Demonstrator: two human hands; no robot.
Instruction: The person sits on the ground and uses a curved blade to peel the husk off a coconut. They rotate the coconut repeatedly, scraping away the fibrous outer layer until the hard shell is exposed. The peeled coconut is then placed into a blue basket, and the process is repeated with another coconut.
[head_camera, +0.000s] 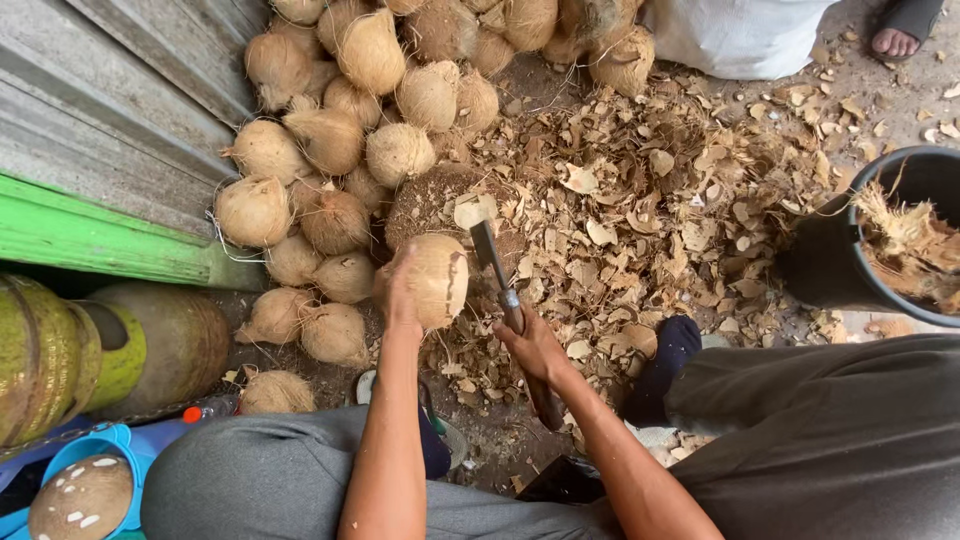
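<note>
A: The grip first; the left hand (398, 290) is wrapped round the near side of a husked coconut (432, 280) and holds it up off the ground, over a dark fibrous block (430, 200) that sits among the chips; the right hand (535, 345) is closed tight on the handle of a cleaver (497, 275).

B: How does the blade lie against the nut?

A: The cleaver's long axis runs from the right hand up and slightly leftward, away from the person; the flat blade end stands just beside the coconut's right flank, close enough that I cannot tell whether it touches; so the nut lies to the left of the blade, and the left hand is the nearer one to it, since it carries it.

B: And round about?

A: A pile of husked coconuts (340, 130) is heaped to the upper left against a grey corrugated wall (110, 100) with a green plank (90, 235) at its foot; dry husk chips (650, 200) cover the ground ahead; a black bucket (850, 250) with fibrous scraps stands at the right; another person's sandalled foot (895, 40) shows at the top right corner; a blue tub (90, 450) with a shaved coconut sits at the lower left.
</note>
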